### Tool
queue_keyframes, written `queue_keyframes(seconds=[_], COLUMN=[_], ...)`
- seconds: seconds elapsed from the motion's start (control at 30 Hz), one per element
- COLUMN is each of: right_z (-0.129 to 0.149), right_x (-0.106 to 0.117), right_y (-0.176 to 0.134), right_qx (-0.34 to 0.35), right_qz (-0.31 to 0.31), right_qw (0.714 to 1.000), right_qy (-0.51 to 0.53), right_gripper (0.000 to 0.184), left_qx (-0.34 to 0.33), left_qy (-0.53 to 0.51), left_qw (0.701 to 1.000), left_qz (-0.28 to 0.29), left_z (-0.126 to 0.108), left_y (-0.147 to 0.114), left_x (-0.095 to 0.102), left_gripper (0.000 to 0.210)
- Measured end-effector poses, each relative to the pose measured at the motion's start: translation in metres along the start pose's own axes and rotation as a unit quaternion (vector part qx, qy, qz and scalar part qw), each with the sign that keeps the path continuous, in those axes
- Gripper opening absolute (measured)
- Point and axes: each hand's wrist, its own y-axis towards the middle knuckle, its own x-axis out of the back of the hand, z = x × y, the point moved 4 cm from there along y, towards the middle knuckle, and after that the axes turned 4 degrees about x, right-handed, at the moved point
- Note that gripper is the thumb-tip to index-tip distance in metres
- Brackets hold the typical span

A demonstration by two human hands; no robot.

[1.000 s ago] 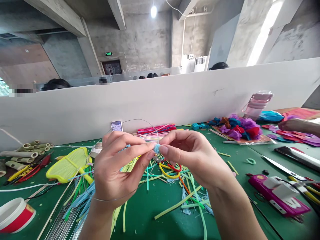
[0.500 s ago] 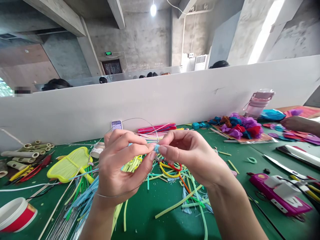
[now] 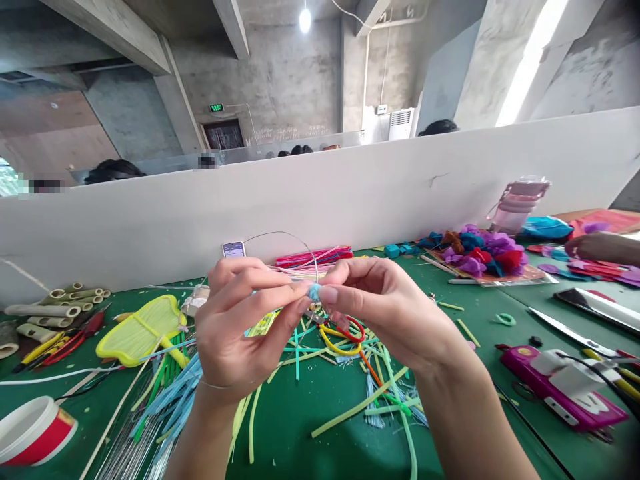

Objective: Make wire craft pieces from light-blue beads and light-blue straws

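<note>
Over the middle of the table, my left hand (image 3: 250, 327) and my right hand (image 3: 383, 307) meet at the fingertips. Both pinch a small light blue piece (image 3: 314, 292) between thumb and index finger; its exact kind is too small to make out. A thin wire (image 3: 287, 235) arches up from that spot and loops to the left behind my left hand. Below the fingertips lie scissors with red and yellow handles (image 3: 340, 341), partly hidden. Pale green and yellow strips (image 3: 360, 407) are scattered around them.
Left are a yellow net-like shape (image 3: 143, 330), bamboo tubes (image 3: 45, 310), pliers (image 3: 65, 341), blue strips (image 3: 167, 393) and a white-red tub (image 3: 37, 430). A phone (image 3: 233, 249) leans on the partition. Right are petals (image 3: 485, 252), a bottle (image 3: 520, 203), a power strip (image 3: 560, 390) and another person's hand (image 3: 603, 248).
Both hands stay at the blue piece with only slight finger shifts. The wire loop has moved a little. On the right, the other person's hand has shifted slightly.
</note>
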Motion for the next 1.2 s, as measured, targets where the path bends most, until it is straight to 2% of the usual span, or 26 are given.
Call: queue_keyframes(seconds=[0.17, 0.23, 0.33, 0.43, 0.5, 0.57, 0.63, 0.73, 0.8, 0.87, 0.93, 1.0, 1.03, 1.07, 1.13, 1.2], right_z=[0.01, 0.013, 0.012, 0.005, -0.003, -0.016, -0.029, -0.042, -0.044, -0.042, -0.037, -0.033, -0.032, -0.031, -0.029, -0.027], right_x=[0.0, -0.001, 0.001, 0.009, 0.019, 0.032, 0.049, 0.073, 0.086, 0.096, 0.102, 0.104, 0.104, 0.104, 0.103, 0.101], right_y=[-0.005, -0.007, -0.007, 0.002, 0.013, 0.025, 0.037, 0.048, 0.05, 0.049, 0.047, 0.044, 0.044, 0.043, 0.042, 0.041], right_qx=[0.02, 0.025, 0.012, 0.015, 0.029, 0.027, 0.005, -0.015, -0.022, -0.023, -0.013, -0.004, -0.001, 0.001, 0.011, 0.029], right_qz=[-0.007, -0.012, -0.022, -0.038, -0.05, -0.069, -0.099, -0.145, -0.175, -0.206, -0.225, -0.22, -0.214, -0.206, -0.194, -0.177], right_qw=[0.996, 0.994, 0.993, 0.992, 0.991, 0.991, 0.991, 0.987, 0.983, 0.976, 0.969, 0.967, 0.967, 0.966, 0.962, 0.958], right_qy=[-0.085, -0.106, -0.116, -0.117, -0.121, -0.11, -0.092, -0.064, -0.056, -0.069, -0.097, -0.126, -0.141, -0.157, -0.192, -0.223], right_gripper=[0.026, 0.029, 0.024, 0.022, 0.024, 0.025, 0.028, 0.027, 0.025, 0.022, 0.018, 0.016, 0.016, 0.016, 0.017, 0.019], left_qx=[-0.021, -0.027, -0.022, -0.023, -0.018, 0.017, 0.065, 0.116, 0.142, 0.137, 0.08, 0.073, 0.086, 0.112, 0.163, 0.218], left_qy=[-0.037, -0.044, -0.027, 0.044, 0.137, 0.221, 0.273, 0.265, 0.249, 0.194, 0.061, -0.07, -0.108, -0.117, -0.06, 0.029], left_qw=[0.997, 0.996, 0.997, 0.996, 0.988, 0.975, 0.959, 0.942, 0.926, 0.907, 0.883, 0.861, 0.867, 0.889, 0.936, 0.949], left_qz=[-0.063, -0.074, -0.073, -0.069, -0.065, -0.03, 0.034, 0.172, 0.246, 0.349, 0.458, 0.499, 0.478, 0.429, 0.307, 0.225], left_z=[0.001, 0.001, 0.001, 0.003, 0.004, 0.007, 0.011, 0.008, -0.001, -0.018, -0.042, -0.059, -0.061, -0.056, -0.032, 0.001], left_y=[-0.007, -0.008, -0.009, -0.014, -0.021, -0.032, -0.046, -0.069, -0.078, -0.082, -0.077, -0.061, -0.05, -0.038, -0.018, -0.01], left_x=[-0.009, -0.012, -0.016, -0.027, -0.043, -0.065, -0.089, -0.12, -0.127, -0.126, -0.114, -0.09, -0.077, -0.062, -0.036, -0.018], left_gripper=[0.021, 0.018, 0.017, 0.022, 0.034, 0.059, 0.077, 0.085, 0.085, 0.08, 0.057, 0.027, 0.02, 0.018, 0.019, 0.022])
